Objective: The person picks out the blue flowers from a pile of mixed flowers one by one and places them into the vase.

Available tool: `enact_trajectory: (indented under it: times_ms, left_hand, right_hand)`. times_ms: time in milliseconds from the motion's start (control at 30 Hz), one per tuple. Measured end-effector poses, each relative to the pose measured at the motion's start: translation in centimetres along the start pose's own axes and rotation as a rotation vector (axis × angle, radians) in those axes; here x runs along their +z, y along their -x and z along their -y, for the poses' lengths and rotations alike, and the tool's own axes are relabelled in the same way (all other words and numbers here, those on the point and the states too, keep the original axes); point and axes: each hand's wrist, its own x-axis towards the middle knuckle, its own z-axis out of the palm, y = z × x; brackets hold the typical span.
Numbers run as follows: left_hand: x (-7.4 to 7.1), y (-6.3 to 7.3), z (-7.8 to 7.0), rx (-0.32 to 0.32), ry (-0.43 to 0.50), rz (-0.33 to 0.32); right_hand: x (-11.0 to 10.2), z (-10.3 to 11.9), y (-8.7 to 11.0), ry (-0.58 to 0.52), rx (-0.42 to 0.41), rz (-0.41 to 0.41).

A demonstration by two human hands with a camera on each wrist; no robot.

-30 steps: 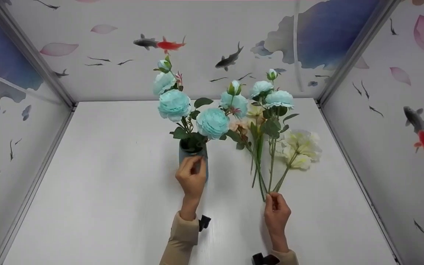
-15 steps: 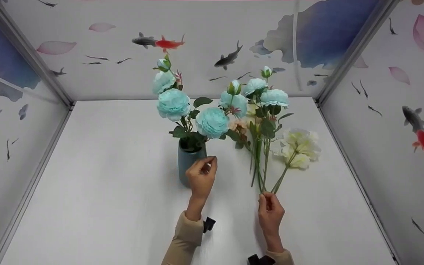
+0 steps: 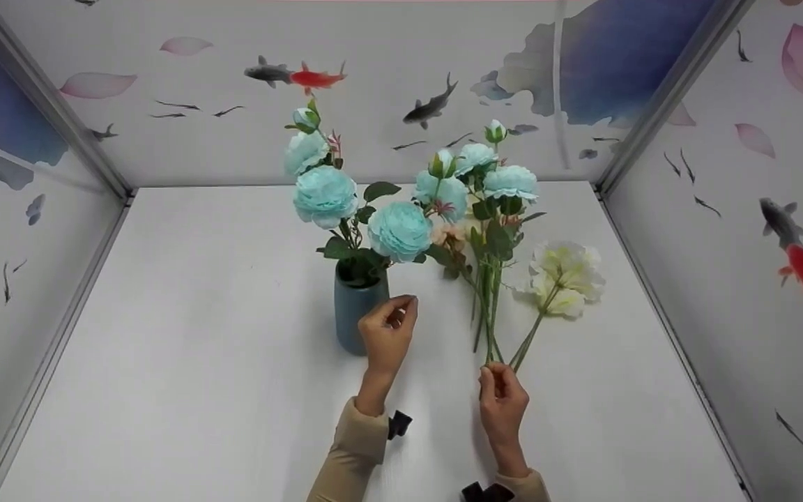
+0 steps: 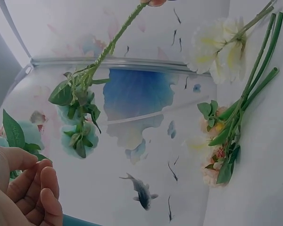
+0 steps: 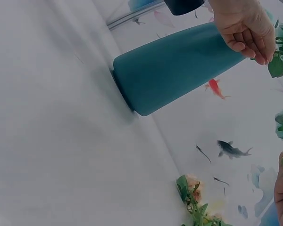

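My right hand pinches the lower stem of a light blue flower spray, which has two full blooms and a bud. In the left wrist view its green stem runs down from the fingertips to the leaves. A blue-green vase stands upright, with similar blue flowers in it leaning both ways. My left hand is just in front of the vase's right side, fingers loosely curled, thumb near the index fingertip. Nothing shows in its grasp. The right wrist view has the vase beside that hand.
On the white table, a cream-white flower lies right of the held spray. Peach flowers with thick green stems lie close by, partly behind the spray in the head view. Printed walls close in the back and both sides.
My left hand has come away from the vase's rim, moving right. My right hand has shifted left with the blue spray, nearer the vase. The vase and its flowers stay in place.
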Motion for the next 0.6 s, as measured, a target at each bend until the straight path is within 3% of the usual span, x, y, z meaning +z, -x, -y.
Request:
enact_trajectory:
  times_ms: [200,467,600]
  left_hand:
    - [0.5,0.1,-0.1,-0.035,0.016,0.037]
    - [2.0,-0.1,-0.7,-0.154,0.031,0.181]
    - [2.6,-0.3,-1.0,-0.184,0.031,0.208]
  right_hand:
    - [0.3,0.0,0.3,-0.015,0.006,0.025]
    - [0.6,0.3,0.7,-0.009,-0.015,0.042]
    - [0.7,0.3,0.8,-0.044,-0.020,0.054]
